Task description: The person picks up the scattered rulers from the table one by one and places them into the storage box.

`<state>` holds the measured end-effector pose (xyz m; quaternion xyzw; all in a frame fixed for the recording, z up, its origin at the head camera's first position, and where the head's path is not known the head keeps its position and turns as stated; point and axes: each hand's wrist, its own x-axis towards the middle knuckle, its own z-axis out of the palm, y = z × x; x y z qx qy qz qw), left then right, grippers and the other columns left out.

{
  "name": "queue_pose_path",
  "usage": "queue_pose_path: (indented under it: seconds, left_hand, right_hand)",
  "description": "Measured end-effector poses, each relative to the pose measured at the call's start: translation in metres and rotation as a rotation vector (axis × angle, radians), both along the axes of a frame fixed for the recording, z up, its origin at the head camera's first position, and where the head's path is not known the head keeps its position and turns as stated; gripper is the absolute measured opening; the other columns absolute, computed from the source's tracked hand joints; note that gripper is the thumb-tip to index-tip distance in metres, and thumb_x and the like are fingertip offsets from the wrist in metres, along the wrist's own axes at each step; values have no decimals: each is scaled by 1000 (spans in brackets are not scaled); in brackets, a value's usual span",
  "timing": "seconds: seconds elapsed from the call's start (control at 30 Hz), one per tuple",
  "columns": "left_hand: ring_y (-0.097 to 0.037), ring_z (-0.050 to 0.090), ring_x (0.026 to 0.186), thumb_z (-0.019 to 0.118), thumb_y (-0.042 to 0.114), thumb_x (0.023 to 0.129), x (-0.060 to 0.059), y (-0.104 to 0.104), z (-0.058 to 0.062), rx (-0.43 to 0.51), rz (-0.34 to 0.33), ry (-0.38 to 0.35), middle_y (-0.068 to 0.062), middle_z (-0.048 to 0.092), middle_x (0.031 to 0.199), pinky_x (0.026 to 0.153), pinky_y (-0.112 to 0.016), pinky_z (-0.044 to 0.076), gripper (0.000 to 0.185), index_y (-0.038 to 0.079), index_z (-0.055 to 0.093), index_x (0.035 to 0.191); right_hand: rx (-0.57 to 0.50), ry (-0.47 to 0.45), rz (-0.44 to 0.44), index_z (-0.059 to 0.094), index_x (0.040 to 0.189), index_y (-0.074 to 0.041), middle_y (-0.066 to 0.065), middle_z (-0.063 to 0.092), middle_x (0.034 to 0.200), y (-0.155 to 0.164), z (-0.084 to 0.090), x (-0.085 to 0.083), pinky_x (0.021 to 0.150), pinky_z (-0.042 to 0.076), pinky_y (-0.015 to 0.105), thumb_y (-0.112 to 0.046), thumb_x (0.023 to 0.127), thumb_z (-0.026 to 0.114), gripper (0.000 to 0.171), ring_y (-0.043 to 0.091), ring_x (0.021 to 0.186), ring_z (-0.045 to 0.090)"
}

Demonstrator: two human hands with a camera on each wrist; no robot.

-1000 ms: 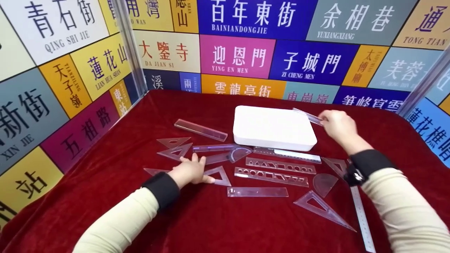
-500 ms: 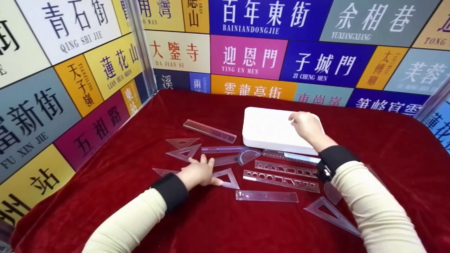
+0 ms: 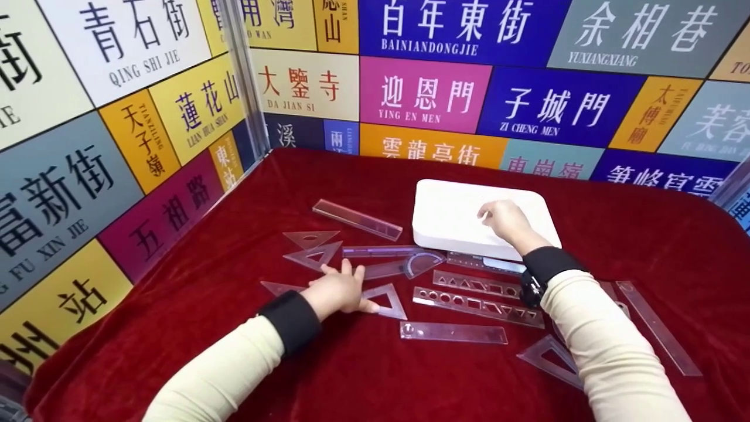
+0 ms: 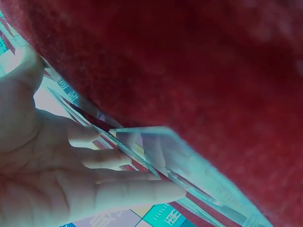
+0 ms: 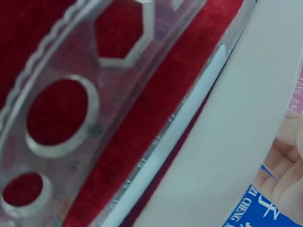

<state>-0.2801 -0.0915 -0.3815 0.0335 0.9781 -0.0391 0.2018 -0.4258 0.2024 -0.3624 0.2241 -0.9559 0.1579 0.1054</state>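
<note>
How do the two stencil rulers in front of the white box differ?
The far stencil ruler lies partly under the right arm, nearer the white box; the near stencil ruler lies closer to the person. The far one shows triangle and parallelogram cut-outs; the near one starts with round holes. Both are clear plastic, flat on the red cloth, untouched by either hand.

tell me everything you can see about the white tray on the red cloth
The white tray is a flat rectangular slab with rounded corners, matte and foam-like, lying level on the red cloth toward the back of the table. The right hand rests over its top near the middle. A clear ruler lies along its near edge.
</note>
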Motion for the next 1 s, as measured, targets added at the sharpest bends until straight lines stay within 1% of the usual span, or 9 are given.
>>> queue_pose_path:
  seconds: [0.1,0.27,0.43,0.5,0.6,0.77,0.87,1.0]
  left_hand:
    - [-49,15,115,43,68,62,-1,1,1,-11,-1,-2,-14,8,138,71,-61,33,93,17,11,133]
    - [-48,15,115,43,68,63,-2,2,2,-12,-1,-6,-13,7,138,72,-61,33,93,18,10,134]
    - [-47,14,116,43,68,63,-2,2,3,-16,2,-6,-13,6,138,72,-61,33,92,18,10,134]
    - [-47,14,116,43,68,63,-2,2,3,-21,5,-8,-13,6,138,72,-61,33,93,18,10,134]
    - [-48,14,116,43,69,62,-2,2,1,-29,13,-12,-12,6,138,72,-60,33,93,19,10,134]
    - [-47,14,116,43,69,63,-3,2,-1,-42,16,-17,-12,6,138,72,-60,34,93,19,10,134]
    - [-47,14,116,42,68,63,-2,2,-1,-48,17,-23,-12,6,138,72,-60,34,92,19,9,134]
    - [-46,14,117,41,68,64,-3,2,-1,-60,18,-43,-12,5,138,72,-60,34,91,19,9,134]
  right_hand:
    - [5,-46,-1,62,81,0,17,60,78,4,-2,-3,66,41,39,5,69,56,14,29,74,54]
    - [22,-122,-33,62,82,0,17,60,79,9,-3,-4,68,39,39,3,68,54,16,29,74,53]
    - [45,-200,-57,63,86,-1,18,59,90,8,-1,-3,70,38,39,1,69,55,18,29,80,50]
    - [63,-216,-61,63,88,-2,18,58,95,7,0,-3,72,38,39,1,70,54,20,30,84,50]
    - [88,-241,-76,62,91,-2,18,58,97,4,0,-1,74,38,40,-1,72,54,21,31,88,50]
    - [128,-246,-64,61,94,-1,18,57,100,2,-2,-2,82,36,42,-2,73,53,23,35,97,47]
    - [134,-246,-50,61,94,-1,19,56,102,1,-4,-3,85,34,43,-1,72,52,24,36,101,44]
    - [126,-268,-66,60,98,-1,20,53,106,1,-4,-5,85,33,43,-3,73,53,25,36,102,42]
